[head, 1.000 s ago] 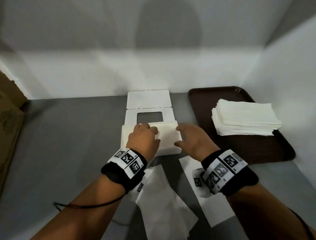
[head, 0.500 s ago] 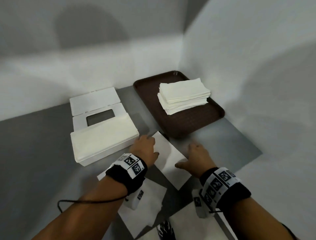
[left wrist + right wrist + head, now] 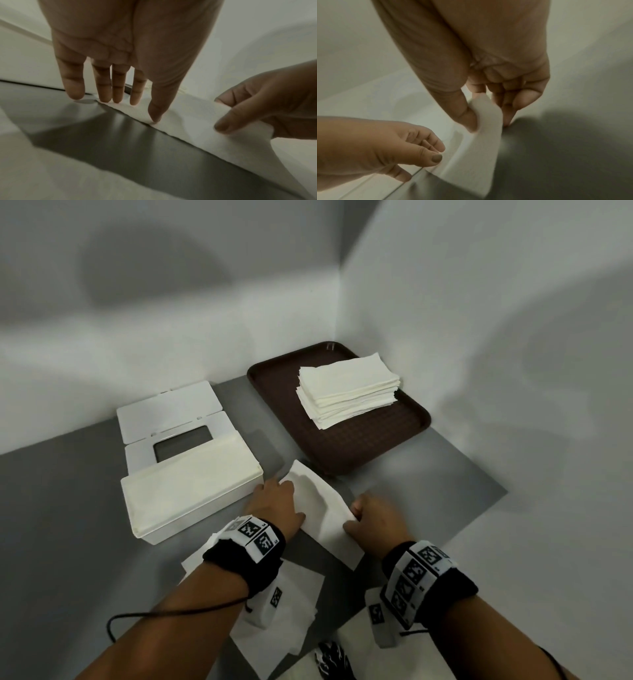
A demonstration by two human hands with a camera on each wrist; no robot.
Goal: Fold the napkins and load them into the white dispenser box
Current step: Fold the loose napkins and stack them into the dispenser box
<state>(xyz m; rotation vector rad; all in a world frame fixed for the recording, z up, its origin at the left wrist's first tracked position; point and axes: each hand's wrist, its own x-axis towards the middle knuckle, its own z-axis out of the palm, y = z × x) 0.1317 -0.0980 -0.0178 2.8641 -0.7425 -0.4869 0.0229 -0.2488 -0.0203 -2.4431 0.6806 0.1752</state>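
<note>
A white napkin (image 3: 320, 501) lies on the grey table just right of the white dispenser box (image 3: 191, 487), which is filled with folded napkins, its lid open behind it. My left hand (image 3: 274, 501) rests on the napkin's left edge with straight fingers (image 3: 118, 89) pressing it down. My right hand (image 3: 373, 517) pinches the napkin's right edge (image 3: 486, 112) between thumb and fingers and lifts it off the table. The napkin (image 3: 197, 117) bulges between the two hands.
A brown tray (image 3: 346, 453) at the back right holds a stack of unfolded napkins (image 3: 346, 388). More loose napkins (image 3: 284, 611) lie on the table under my forearms. White walls close in behind and on the right.
Both hands left the dispenser box and moved to a loose napkin beside it. The right hand has taken hold of its edge and raised it. The head view swung right.
</note>
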